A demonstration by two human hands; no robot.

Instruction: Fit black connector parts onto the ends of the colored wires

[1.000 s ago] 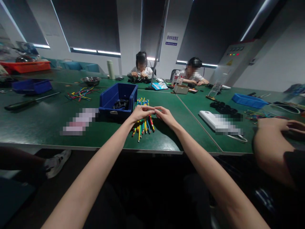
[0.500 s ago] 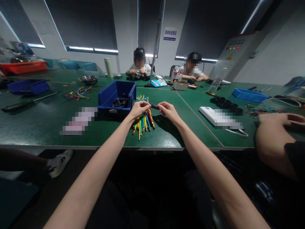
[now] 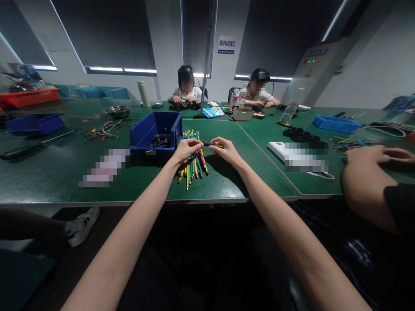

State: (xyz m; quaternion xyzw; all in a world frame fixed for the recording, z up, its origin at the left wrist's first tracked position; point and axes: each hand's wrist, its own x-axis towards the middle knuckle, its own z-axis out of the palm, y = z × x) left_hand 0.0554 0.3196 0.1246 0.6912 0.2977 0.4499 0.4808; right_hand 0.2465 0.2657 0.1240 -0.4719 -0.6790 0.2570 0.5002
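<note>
My left hand (image 3: 187,150) pinches one end of a small black cylindrical part (image 3: 208,143) between thumb and fingertips. The other end is in the closed fingertips of my right hand (image 3: 227,150). Held level between both hands, the part hangs over a spread bundle of short yellow, green, blue and red wires (image 3: 193,167) with capped ends. Just left of my left hand stands a blue bin (image 3: 138,147) with several black parts (image 3: 160,140) inside. What exactly the black part is, I cannot tell.
On the green table (image 3: 259,181) lie a white power bank (image 3: 275,150) with a cable, a screwdriver (image 3: 19,151), loose wires (image 3: 105,129) and a metal bowl (image 3: 116,111). A co-worker's arm (image 3: 366,185) rests at the right. Two people sit across the table.
The view has shifted slightly, so most things sit a little further left. Both hands still hold the black part, and my right fingers seem to have shifted slightly along it.
</note>
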